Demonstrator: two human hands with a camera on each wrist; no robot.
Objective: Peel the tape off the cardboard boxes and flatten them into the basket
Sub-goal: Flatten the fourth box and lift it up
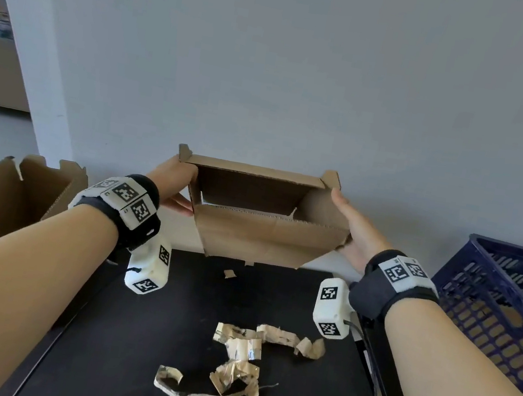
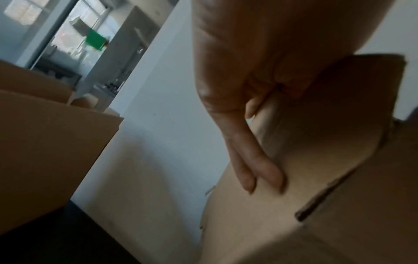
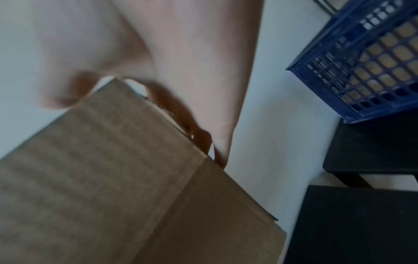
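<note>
The box (image 1: 268, 212) is up in the air above the far edge of the black table (image 1: 129, 331), held between both hands, open side tilted toward the person so its bare brown inside shows. The left hand (image 1: 175, 184) is on the box's left end: the thumb lies along the near corner, and the left wrist view shows its fingers (image 2: 255, 160) laid straight and flat against the cardboard wall, pressing rather than curling. The right hand (image 1: 351, 225) presses the right end the same way, palm flat to the wall, fingers stretched along it, thumb at the upper corner; the right wrist view is blurred, yet the hand's edge runs along the box edge without wrapping it. The front flap hangs down toward the table. On the near half of the table lies a crumpled tangle of peeled tape (image 1: 237, 362), with a small cardboard scrap (image 1: 229, 274) nearer the far edge. A second box (image 1: 2, 201), open, stands off the table's left side. The blue basket (image 1: 493, 303) stands to the right, beyond the table's right edge, with brown cardboard showing through its lattice wall.
</note>
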